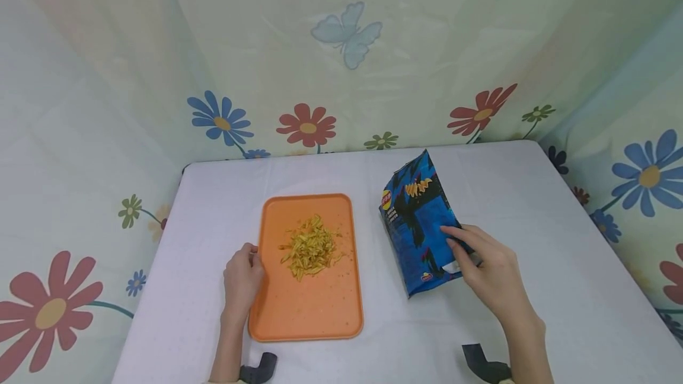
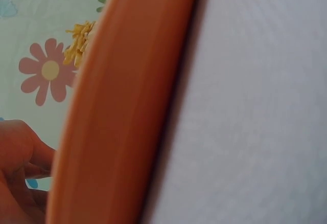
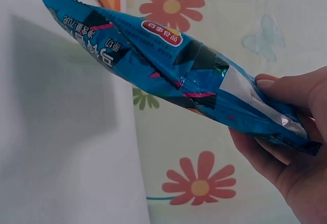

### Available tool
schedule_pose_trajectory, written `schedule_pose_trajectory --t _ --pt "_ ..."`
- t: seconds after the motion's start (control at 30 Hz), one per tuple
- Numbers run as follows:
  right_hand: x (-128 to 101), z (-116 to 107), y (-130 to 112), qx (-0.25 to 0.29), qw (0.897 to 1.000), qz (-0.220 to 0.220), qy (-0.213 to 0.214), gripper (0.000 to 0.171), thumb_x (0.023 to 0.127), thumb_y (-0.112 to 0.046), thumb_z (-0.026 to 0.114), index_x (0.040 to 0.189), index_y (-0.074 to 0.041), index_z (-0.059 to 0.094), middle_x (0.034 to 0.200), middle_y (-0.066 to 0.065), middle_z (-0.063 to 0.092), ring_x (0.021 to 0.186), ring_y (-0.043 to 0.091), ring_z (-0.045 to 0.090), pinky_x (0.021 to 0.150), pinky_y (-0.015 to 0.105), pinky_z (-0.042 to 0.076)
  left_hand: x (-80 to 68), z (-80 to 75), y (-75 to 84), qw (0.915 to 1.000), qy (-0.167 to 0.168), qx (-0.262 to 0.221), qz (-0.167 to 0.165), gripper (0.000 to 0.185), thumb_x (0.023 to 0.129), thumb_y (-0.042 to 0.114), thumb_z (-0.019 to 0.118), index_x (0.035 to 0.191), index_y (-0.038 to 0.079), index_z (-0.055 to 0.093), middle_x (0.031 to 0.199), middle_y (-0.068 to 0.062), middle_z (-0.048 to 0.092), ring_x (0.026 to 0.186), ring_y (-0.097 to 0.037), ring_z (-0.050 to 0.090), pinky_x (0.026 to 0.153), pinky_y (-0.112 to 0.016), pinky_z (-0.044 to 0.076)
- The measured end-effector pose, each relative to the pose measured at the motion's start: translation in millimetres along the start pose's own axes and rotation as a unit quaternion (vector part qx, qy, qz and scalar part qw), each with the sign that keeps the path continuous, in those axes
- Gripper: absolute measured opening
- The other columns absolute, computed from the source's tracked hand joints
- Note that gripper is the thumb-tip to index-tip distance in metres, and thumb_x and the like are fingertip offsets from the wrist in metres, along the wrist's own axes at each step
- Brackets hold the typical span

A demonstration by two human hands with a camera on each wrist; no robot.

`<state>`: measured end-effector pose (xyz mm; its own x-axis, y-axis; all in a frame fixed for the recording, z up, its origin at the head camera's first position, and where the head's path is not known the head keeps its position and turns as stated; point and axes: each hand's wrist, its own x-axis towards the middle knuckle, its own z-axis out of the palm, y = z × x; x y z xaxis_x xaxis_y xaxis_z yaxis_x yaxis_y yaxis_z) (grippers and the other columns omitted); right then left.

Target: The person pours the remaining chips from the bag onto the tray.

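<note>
An orange tray (image 1: 305, 319) lies on the white table, with a loose pile of yellow shredded chips (image 1: 310, 248) and scattered crumbs on it. My left hand (image 1: 242, 277) grips the tray's left rim with curled fingers; in the left wrist view the tray's side wall (image 2: 117, 106) covers part of that hand. To the right of the tray, my right hand (image 1: 493, 268) pinches a blue chip bag (image 1: 421, 230) by its right edge, thumb on one face and fingers on the other. The right wrist view shows the bag (image 3: 153, 65) flattened and tilted, its shadow falling on the tabletop.
A white cloth covers the table (image 1: 560, 242), whose far edge meets a hanging curtain (image 1: 240, 34) printed with flowers and a butterfly. More flowered curtain stands on the left and right sides. Dark curved pieces (image 1: 482, 363) show at both wrists.
</note>
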<state>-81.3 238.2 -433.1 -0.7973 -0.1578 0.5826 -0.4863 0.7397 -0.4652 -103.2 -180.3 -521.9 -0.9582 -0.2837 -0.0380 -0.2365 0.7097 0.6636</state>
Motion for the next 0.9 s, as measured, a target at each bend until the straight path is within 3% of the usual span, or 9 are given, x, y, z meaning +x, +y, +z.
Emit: schedule_pose_trajectory --t 0.3,0.9 --pt "-2 -9 8 -0.03 1.0 0.002 -0.001 0.043 0.075 0.018 0.079 0.113 -0.002 0.076 0.102 0.011 0.074 0.065 0.007 0.058 0.052 0.008 0.041 0.5 -0.4 -0.5 1.0 -0.004 0.002 -0.004 0.022 0.1 0.002 0.053 0.114 -0.007 0.067 0.087 -0.017 0.066 0.069 -0.022 0.058 0.056 -0.029 0.044" --pt "0 -27 20 -0.094 0.996 0.01 0.007 0.039 0.076 0.015 0.079 0.112 0.0 0.076 0.104 0.016 0.074 0.069 0.025 0.065 0.057 0.007 0.041 1.0 -0.3 -2.3 1.0 -0.007 0.002 -0.003 0.023 0.101 0.004 0.052 0.116 -0.006 0.066 0.09 -0.017 0.067 0.071 -0.023 0.06 0.059 -0.03 0.046"
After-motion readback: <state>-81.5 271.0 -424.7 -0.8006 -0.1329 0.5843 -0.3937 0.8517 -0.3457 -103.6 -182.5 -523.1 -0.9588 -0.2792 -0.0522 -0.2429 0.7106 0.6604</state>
